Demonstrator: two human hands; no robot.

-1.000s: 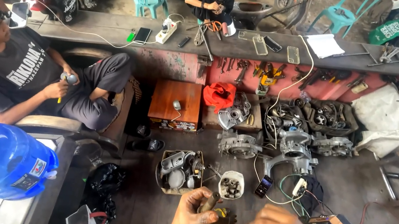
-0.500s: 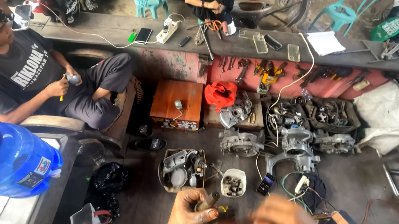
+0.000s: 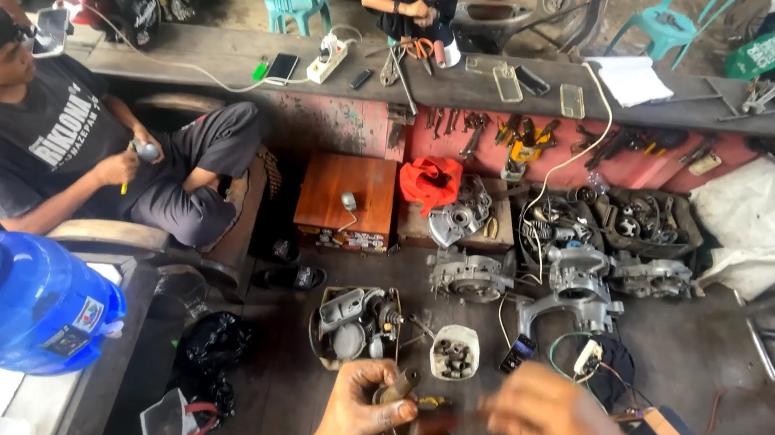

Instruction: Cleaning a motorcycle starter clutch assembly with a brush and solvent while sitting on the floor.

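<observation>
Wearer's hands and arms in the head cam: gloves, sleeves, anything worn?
Both hands are bare: no gloves on the left hand or the right hand, which is motion-blurred. No rings or wristwatch show, though blur could hide small items on the right. Both forearms are uncovered as far as the frame shows; no sleeve is in view. The fingers of the left hand look grimy.

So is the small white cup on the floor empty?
No. The small white cup holds a heap of dark metal parts and stands on the floor just beyond the left hand.
</observation>
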